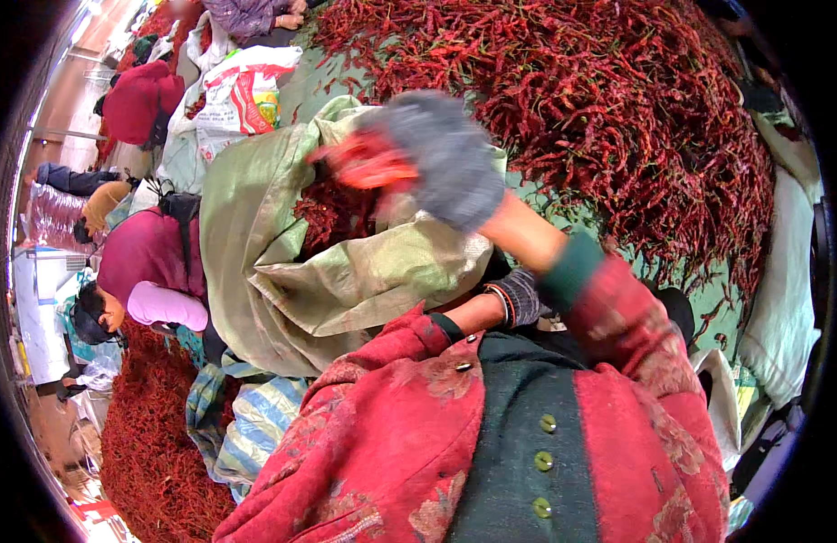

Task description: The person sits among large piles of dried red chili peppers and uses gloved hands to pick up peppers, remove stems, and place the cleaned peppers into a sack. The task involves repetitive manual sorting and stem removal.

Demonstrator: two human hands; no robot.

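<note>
In a grey work glove, my right hand (445,159), blurred by motion, is closed around a bunch of red chili peppers (374,163) above the mouth of a pale green woven sack (255,203). Dark red dried chilies (330,217) show inside the sack. My left hand (525,298), in a dark knitted glove with a band at the wrist, is low beside the sack, partly hidden behind my right forearm; its fingers cannot be seen.
A large heap of red chilies (622,115) spreads over the green floor beyond. Printed white sacks (238,95) and a striped bag (262,421) stand nearby. Co-workers (153,258) sit at the left beside another chili heap (153,434). Full pale sacks (781,292) line the right.
</note>
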